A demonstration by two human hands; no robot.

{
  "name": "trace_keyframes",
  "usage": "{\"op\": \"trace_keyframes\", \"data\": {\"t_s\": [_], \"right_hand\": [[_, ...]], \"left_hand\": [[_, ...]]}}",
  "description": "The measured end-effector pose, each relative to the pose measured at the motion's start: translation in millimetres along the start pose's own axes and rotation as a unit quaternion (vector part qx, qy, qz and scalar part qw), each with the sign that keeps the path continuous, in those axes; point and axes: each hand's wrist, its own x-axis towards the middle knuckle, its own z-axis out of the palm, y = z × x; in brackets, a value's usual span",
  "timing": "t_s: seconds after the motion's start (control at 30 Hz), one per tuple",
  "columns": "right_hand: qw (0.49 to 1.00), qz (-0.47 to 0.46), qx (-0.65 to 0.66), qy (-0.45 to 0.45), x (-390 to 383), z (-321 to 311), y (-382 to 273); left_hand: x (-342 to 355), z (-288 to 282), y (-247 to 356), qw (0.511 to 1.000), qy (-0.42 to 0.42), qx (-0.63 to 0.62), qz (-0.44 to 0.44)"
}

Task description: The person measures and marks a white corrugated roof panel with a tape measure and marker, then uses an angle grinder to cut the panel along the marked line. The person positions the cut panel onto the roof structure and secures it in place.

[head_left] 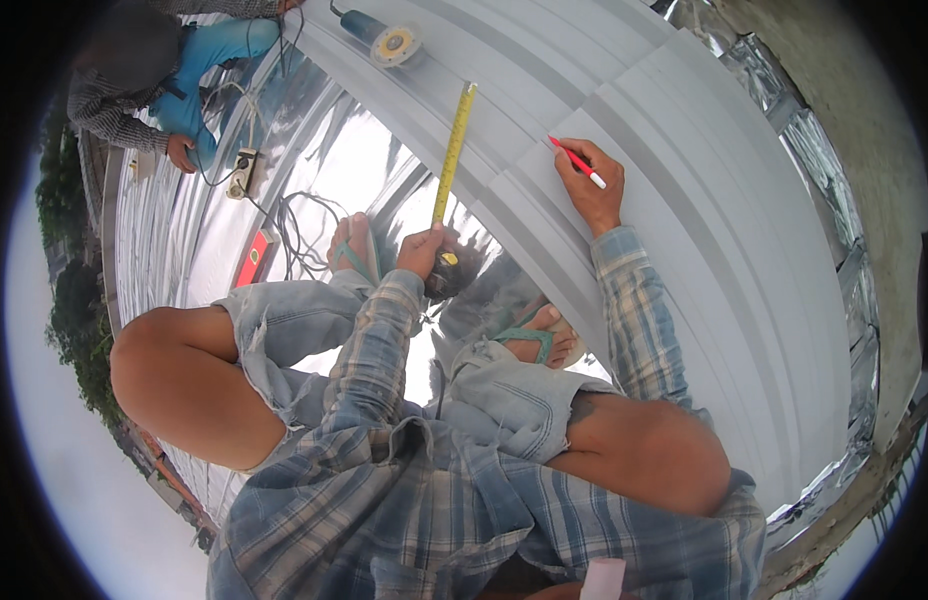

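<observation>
My left hand [421, 252] is out in front, fingers clamped on the tape measure [454, 152] case; its yellow blade runs up and away across the white ribbed sheet [684, 200]. My right hand [592, 185] pinches a red pen [576, 161], tip up-left, touching the sheet.
</observation>
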Motion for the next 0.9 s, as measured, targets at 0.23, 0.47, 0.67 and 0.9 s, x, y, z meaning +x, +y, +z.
{"op": "trace_keyframes", "data": {"t_s": [0.23,0.47,0.67,0.9], "right_hand": [[0.998,0.018,0.021,0.049,-1.1,-3.8,8.8],[0.995,-0.007,0.049,0.082,-2.7,-1.0,16.8],[0.996,0.002,0.044,0.077,-3.8,0.1,16.6],[0.997,0.003,0.028,0.065,-4.2,-0.9,16.9]], "left_hand": [[-2.2,3.2,3.4,1.0,0.0,0.02,-0.014],[-1.9,4.4,3.4,1.0,-0.007,0.011,0.001],[-3.4,4.1,5.8,1.0,-0.014,0.01,-0.012],[-5.1,4.7,9.7,0.999,-0.01,0.025,-0.022]]}}
